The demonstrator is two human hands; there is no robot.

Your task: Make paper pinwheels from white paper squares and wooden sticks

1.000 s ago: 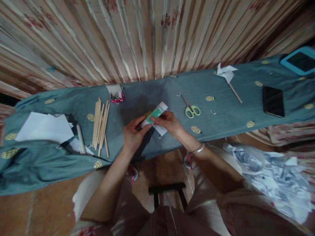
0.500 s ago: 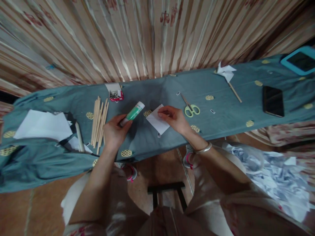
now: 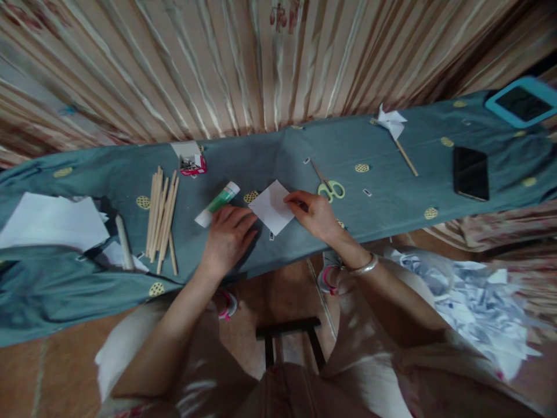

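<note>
A small square of white paper lies on the cloth-covered table, one corner pointing at me. My right hand has thumb and forefinger pinched together at the paper's right corner. Just left of the paper, my left hand is empty, palm down with its fingers extended toward the paper's left corner. Beyond those fingers a green and white glue stick lies on its side. Scissors with pale green handles rest to the right, behind my right hand.
Left of the glue stick are several wooden sticks, a red box of small metal pieces and a white paper stack. A paper pinwheel on a stick, a phone and a blue-framed device lie on the right.
My left hand has put the glue stick down on the table, let go of it and moved right, toward the paper. The right hand stays at the paper's corner. The view has shifted slightly.
</note>
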